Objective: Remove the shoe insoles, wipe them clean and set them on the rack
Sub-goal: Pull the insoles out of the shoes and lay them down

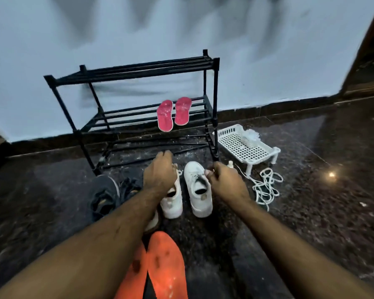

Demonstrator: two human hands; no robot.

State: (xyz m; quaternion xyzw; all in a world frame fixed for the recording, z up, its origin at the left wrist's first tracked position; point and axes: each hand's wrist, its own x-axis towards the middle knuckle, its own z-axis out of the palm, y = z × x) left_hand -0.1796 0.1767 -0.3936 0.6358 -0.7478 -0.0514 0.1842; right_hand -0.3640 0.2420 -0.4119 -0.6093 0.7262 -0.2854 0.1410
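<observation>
1. A dark speckled stone floor [311, 212] is running up to a pale blue wall [138, 29], and a black tubular rack [212, 87] is standing against that wall.
2. The left hand [159, 172] is reaching over the left white shoe [173, 203], fingers curled downward at its front; what they are gripping there is hidden by the hand itself, so I cannot tell.
3. The right hand [224, 180] is hovering at the right edge of the right white shoe [198, 190], its fingertips pinched together near the tongue, seemingly on the shoe's upper or a lace, though the blur is keeping this uncertain.
4. Two pink insoles [174, 114] are lying side by side on the rack's middle shelf, toes toward the wall, well beyond both hands.
5. A white plastic basket [246, 145] is sitting to the right of the rack with a crumpled white cloth [249, 137] inside it.
6. A loose white lace [267, 186] is lying coiled on the floor just right of the right hand, and a small white bottle [230, 164] is standing behind that hand.
7. A dark shoe [105, 195] is lying left of the left forearm.
8. Two orange insoles [164, 266] are lying close to the camera, between the forearms, partly covered by the left one.
</observation>
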